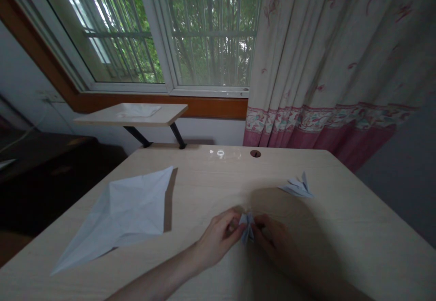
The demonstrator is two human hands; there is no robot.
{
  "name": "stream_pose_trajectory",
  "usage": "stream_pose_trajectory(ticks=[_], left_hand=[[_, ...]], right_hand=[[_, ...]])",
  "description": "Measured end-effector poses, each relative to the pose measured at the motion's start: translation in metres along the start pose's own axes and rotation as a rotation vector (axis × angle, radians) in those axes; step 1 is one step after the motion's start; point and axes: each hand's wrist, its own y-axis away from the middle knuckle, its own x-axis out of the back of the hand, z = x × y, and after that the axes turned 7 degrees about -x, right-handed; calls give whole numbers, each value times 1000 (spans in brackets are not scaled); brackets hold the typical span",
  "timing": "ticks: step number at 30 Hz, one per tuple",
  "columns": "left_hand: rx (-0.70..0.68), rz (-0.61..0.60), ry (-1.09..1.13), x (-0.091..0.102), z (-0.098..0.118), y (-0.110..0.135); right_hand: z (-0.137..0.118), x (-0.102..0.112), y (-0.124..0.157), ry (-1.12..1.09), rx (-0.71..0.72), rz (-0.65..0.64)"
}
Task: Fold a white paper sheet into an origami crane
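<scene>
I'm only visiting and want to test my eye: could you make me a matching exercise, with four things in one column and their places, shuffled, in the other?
Things
1. Large creased paper sheet
2. Small folded paper piece
3. Folded paper figure
4. Floral curtain

Places
A. At the right side of the window
B. Between the fingers of the left hand and right hand
C. On the left part of the desk
D. On the right part of the desk, apart from both hands

Right pairs: 1-C, 2-B, 3-D, 4-A
</scene>
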Motion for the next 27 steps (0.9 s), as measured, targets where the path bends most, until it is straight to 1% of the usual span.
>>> stream_pose_trajectory(ticks=[2, 5, 7, 9, 14, 17, 23, 25, 27], left_hand=[[27, 7, 4, -1, -2, 1], [102, 22, 32, -1, -5, 1], [153, 33, 76, -1, -6, 0], [176, 43, 135, 0, -5, -3], [172, 52, 306, 4, -3, -11], [173, 48, 352, 6, -5, -12], [209, 15, 363, 8, -9, -9], [216, 10, 333, 8, -9, -9], [218, 30, 317, 7, -9, -10]], right_hand=[[4, 0, 2, -11, 0, 8], [8, 3, 3, -18, -27, 10], [7, 6, 2, -46, -47, 10], [5, 8, 0, -92, -69, 0], [1, 11, -8, -243, -127, -34], [4, 11, -9, -318, -158, -31], [13, 17, -12, -425, -258, -8], [12, 22, -15, -455, -282, -18], [9, 28, -17, -472, -287, -3]])
